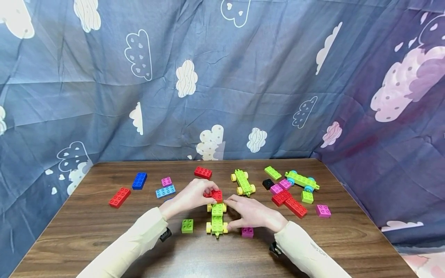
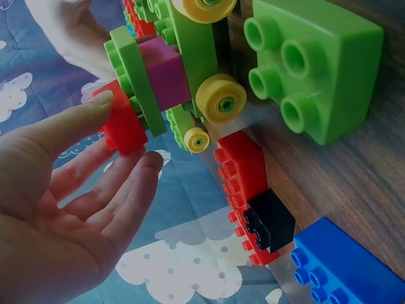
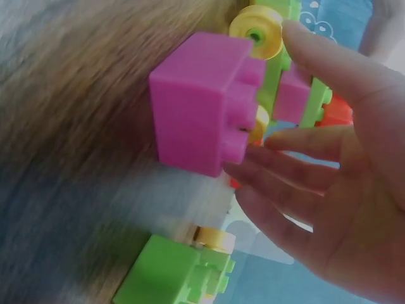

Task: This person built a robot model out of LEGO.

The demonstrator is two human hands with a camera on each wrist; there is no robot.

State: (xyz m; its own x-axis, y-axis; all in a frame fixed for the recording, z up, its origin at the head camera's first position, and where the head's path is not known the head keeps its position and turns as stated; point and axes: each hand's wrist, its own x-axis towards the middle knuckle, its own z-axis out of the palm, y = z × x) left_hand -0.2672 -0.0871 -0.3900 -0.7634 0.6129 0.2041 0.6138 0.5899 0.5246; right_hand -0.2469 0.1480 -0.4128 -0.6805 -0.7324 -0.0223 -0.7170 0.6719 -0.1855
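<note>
A lime green car (image 1: 217, 218) with yellow wheels stands on the wooden table (image 1: 104, 231), nose pointing away from me. My left hand (image 1: 209, 192) pinches a small red brick (image 1: 216, 195) at the car's far end; in the left wrist view the thumb and fingers (image 2: 101, 104) hold this red brick (image 2: 123, 130) against the green car (image 2: 190, 57). My right hand (image 1: 230, 212) lies along the car's right side with fingers nearly straight. Its thumb (image 3: 316, 54) touches a yellow wheel (image 3: 256, 30). A magenta brick (image 3: 199, 104) sits just below that hand.
A green square brick (image 1: 187, 226) lies left of the car and a magenta brick (image 1: 247, 232) right of it. Blue (image 1: 139, 180), red (image 1: 119, 197) and light blue (image 1: 165, 191) bricks lie far left. Another green car (image 1: 243, 182), a blue-wheeled chassis (image 1: 301, 180) and red bricks (image 1: 295, 207) lie right. Cloth backdrop behind.
</note>
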